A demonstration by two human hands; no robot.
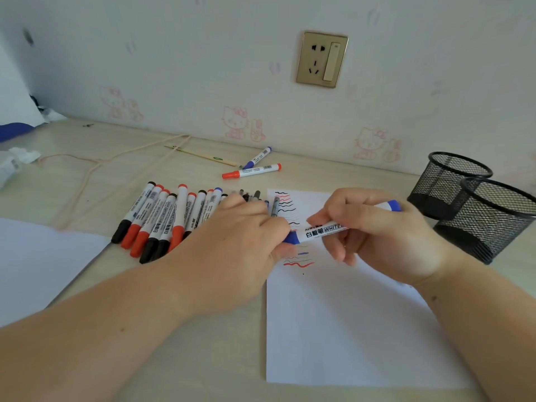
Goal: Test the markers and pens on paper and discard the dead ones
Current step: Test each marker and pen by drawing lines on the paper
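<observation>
A blue whiteboard marker (324,231) lies level between both hands above the white test sheet (342,329). My right hand (385,239) grips its white barrel. My left hand (240,242) pinches its blue cap (292,237). The sheet carries black, red and blue wavy test lines (290,210) along its upper left edge. A row of several red, black and blue markers (162,219) lies left of the sheet, with some thinner pens (249,196) partly hidden behind my left hand. One pen (275,206) rests on the sheet's top edge.
Two black mesh pen holders (478,210) stand at the right. A blue marker (258,157) and a red marker (251,171) lie apart near the wall, beside a chopstick (203,155) and a cord (95,166). Another sheet (37,262) lies left; crumpled paper (14,163) far left.
</observation>
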